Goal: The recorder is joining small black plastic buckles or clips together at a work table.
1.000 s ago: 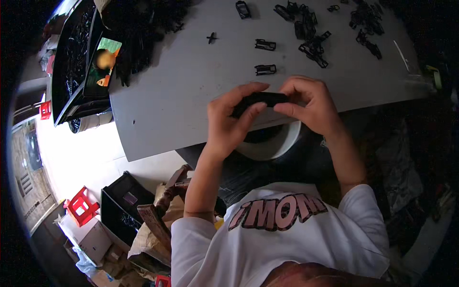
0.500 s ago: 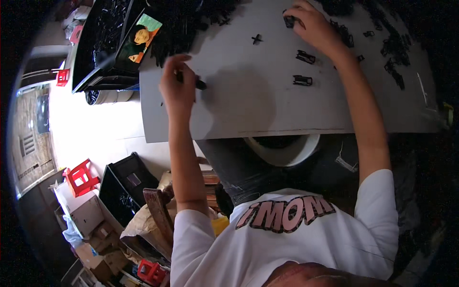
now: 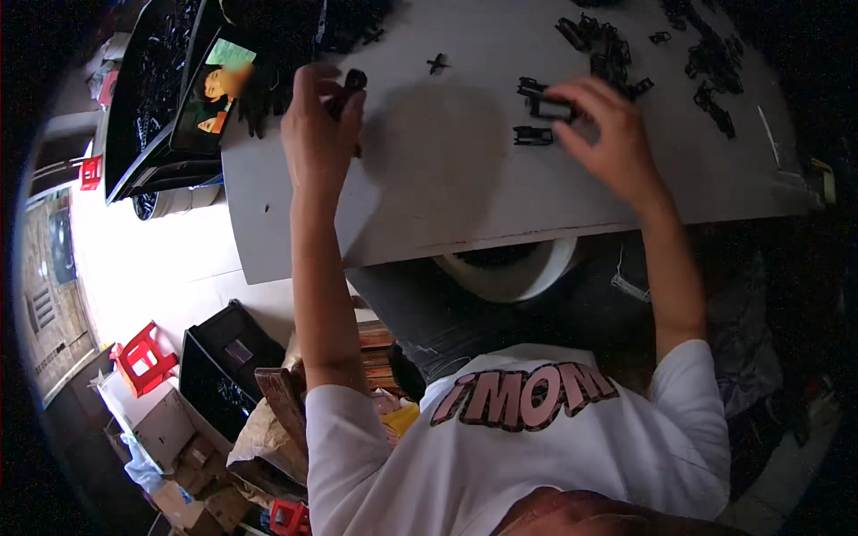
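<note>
Left hand [image 3: 317,134] has a tight grip on a black part [image 3: 350,85], upper left of frame; right hand [image 3: 601,125] pinches a clip [image 3: 547,107] over the desk [image 3: 447,179].

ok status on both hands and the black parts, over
Left hand shut on a small black plastic part. Right hand pinching a black plastic clip over the grey table. Nothing blocking.

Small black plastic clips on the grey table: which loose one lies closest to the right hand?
The black plastic clip lying alone just left of the right hand, below the one its fingers pinch. The cross-shaped piece and the far piles sit farther off.
</note>
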### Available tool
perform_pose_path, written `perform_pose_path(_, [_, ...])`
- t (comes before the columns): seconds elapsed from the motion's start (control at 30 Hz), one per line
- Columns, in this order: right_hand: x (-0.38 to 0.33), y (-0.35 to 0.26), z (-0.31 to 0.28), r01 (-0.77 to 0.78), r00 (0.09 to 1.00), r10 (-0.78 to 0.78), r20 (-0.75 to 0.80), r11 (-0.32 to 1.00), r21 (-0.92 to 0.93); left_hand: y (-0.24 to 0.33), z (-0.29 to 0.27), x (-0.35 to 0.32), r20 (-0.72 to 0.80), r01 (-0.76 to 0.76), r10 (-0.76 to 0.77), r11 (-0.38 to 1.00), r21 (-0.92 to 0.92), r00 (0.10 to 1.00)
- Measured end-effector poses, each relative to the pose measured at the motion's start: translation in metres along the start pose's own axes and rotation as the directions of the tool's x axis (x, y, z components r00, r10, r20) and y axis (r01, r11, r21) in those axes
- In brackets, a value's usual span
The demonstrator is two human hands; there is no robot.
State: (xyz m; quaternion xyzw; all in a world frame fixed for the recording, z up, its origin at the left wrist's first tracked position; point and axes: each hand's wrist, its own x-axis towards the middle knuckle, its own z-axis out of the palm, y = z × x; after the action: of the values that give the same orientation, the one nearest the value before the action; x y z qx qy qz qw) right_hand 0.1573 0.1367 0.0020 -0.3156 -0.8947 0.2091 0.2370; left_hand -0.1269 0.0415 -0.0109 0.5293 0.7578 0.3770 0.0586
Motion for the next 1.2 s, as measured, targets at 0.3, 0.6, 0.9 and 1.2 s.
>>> perform_pose_path(0.3, [-0.022, -0.010, 0.020, 0.044, 0.997, -0.039, 0.069, 0.996, -0.072, 0.054, 0.018, -0.054, 0.356, 0.337, -0.105, 0.638, -0.693, 0.929])
perform_pose_path(0.6, [-0.023, -0.036, 0.023, -0.016, 0.994, 0.001, 0.106, 0.989, 0.146, 0.050, 0.029, -0.079, 0.310, 0.152, -0.010, 0.887, -0.437, 0.951])
perform_pose_path(0.9, [-0.026, -0.056, 0.026, 0.075, 0.993, -0.079, 0.083, 0.996, 0.052, 0.060, 0.033, -0.084, 0.309, 0.124, 0.012, 0.900, -0.418, 0.951])
perform_pose_path(1.2, [-0.043, -0.048, 0.013, -0.352, 0.924, 0.228, 0.307, 0.820, 0.452, 0.072, 0.033, -0.093, 0.377, 0.265, -0.010, 0.729, -0.632, 0.926])
